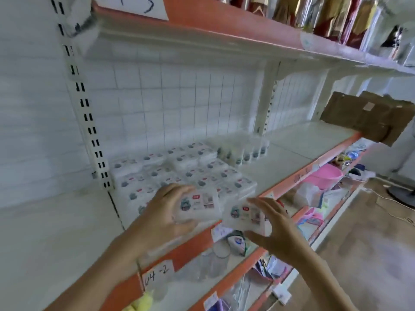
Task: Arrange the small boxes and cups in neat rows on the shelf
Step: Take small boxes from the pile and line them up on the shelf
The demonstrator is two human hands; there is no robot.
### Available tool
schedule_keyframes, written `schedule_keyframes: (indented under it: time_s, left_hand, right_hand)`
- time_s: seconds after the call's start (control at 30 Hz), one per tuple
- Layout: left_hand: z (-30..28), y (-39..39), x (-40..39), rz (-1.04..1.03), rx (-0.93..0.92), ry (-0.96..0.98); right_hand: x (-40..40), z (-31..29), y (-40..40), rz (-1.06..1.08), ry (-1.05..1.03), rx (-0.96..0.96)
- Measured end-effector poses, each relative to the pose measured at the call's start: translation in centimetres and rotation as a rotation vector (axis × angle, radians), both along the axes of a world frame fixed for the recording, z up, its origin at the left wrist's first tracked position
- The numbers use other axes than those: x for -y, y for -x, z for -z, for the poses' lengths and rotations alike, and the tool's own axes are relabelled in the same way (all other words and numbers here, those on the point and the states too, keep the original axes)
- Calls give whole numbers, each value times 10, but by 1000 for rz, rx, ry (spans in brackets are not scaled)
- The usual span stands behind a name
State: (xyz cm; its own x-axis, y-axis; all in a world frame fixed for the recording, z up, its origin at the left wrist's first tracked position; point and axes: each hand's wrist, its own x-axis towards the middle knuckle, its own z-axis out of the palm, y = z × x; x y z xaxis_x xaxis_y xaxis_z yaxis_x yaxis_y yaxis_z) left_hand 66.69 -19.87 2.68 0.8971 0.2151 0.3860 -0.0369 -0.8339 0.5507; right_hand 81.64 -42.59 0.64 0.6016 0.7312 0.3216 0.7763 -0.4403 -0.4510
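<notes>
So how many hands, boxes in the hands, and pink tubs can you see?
Hands: 2, left hand and right hand
Boxes in the hands: 2, left box and right box
Pink tub: 1
Total: 5

Small boxes (179,173) packed in rows on the shelf (292,151) at its left end, cups (244,151) in a row behind and right of them, cardboard box (368,117) far right, two hand-held boxes in front

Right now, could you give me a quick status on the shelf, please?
Left hand grips one small box; right hand grips another. Boxes in rows, cups behind. Nothing in the way.
</notes>
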Motion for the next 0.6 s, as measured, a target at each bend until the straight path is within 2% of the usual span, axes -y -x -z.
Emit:
schedule_keyframes:
  time_s: [0.17,0.37,0.6]
  left_hand:
    - [-20,-17,-55,-306,57,85]
    - [-27,-14,-100,-643,66,195]
    - [-16,-3,-99,-897,-45,152]
  right_hand:
    - [-93,-33,-62,-283,-15,81]
    - [-191,-43,-104,-631,95,80]
    - [-263,-36,-117,-798,260,312]
